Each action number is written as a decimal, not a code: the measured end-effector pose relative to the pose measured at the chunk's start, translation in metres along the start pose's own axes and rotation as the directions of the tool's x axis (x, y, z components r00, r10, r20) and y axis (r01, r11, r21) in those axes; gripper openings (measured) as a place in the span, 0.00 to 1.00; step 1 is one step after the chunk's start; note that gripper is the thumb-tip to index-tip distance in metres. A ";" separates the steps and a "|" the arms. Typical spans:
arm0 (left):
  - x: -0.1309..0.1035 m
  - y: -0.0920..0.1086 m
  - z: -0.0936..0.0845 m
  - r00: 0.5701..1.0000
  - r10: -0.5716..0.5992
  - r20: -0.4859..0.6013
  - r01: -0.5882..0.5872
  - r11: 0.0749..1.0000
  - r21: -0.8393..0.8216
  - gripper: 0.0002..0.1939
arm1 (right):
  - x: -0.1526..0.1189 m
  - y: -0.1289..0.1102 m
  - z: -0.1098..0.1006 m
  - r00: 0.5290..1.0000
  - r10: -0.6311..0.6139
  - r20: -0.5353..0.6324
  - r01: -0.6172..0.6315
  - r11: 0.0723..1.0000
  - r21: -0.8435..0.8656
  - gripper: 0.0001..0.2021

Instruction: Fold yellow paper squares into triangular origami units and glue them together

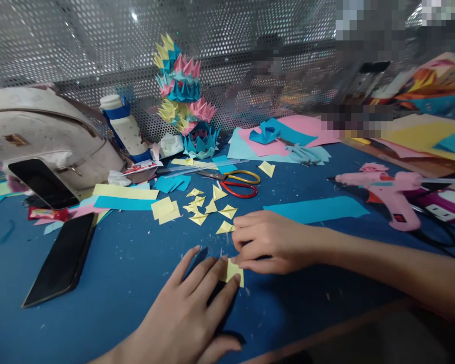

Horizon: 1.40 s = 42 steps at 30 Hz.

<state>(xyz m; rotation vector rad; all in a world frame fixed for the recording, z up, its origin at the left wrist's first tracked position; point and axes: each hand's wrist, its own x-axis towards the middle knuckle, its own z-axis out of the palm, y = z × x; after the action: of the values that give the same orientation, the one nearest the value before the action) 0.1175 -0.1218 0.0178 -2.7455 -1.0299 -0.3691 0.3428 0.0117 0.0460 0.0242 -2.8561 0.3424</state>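
Observation:
A small yellow paper square (235, 274) lies flat on the blue table. My left hand (191, 298) is spread, its fingertips resting on the square's left and front parts. Curled in from the right, my right hand (275, 241) has its fingertips closed at the paper's upper edge; the exact pinch is partly hidden. Just beyond my hands lie several folded yellow paper triangles (198, 218). Flat yellow squares (166, 210) overlap to their left. Scissors (238, 183) with one yellow and one red handle rest behind the triangles.
A blue paper strip (318, 209) lies beyond my right forearm, near a pink glue gun (389, 189). At left are a phone (62, 260), another propped phone (41, 183), a backpack (41, 126) and a bottle (126, 129). A folded-paper tower (184, 91) stands behind.

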 end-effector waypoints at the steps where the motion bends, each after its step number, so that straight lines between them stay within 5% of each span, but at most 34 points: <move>1: 0.000 0.000 0.000 1.000 -0.004 0.000 0.004 1.000 -0.008 0.34 | 0.000 0.003 -0.003 1.000 -0.022 0.022 0.022 1.000 0.019 0.15; 7: 0.002 -0.001 -0.003 1.000 0.003 0.011 -0.002 0.999 -0.036 0.31 | -0.001 0.006 -0.009 0.996 -0.063 0.069 0.062 0.998 0.020 0.13; 13: 0.009 0.000 0.000 0.983 -0.057 -0.173 0.044 0.996 -0.076 0.15 | -0.001 0.008 0.003 0.995 -0.101 -0.027 0.099 0.993 -0.059 0.13; 28: 0.008 -0.001 0.004 0.964 -0.094 -0.247 0.075 0.994 -0.085 0.12 | 0.001 0.006 0.017 0.984 0.147 -0.101 -0.129 0.978 0.165 0.07; 36: 0.005 -0.019 0.004 0.973 -0.199 -0.116 0.116 0.859 -0.499 0.12 | -0.001 0.002 0.020 0.981 0.106 -0.162 -0.086 0.988 0.127 0.08; 42: 0.007 -0.028 0.010 0.943 -0.305 -0.132 0.183 0.810 -0.557 0.09 | -0.003 -0.004 0.022 0.987 0.022 -0.157 -0.024 1.000 -0.008 0.11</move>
<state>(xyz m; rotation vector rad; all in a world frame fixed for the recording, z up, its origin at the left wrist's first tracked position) 0.1056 -0.0938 0.0129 -2.9310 -1.4012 -1.1382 0.3399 0.0025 0.0260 -0.0362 -2.7041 0.3194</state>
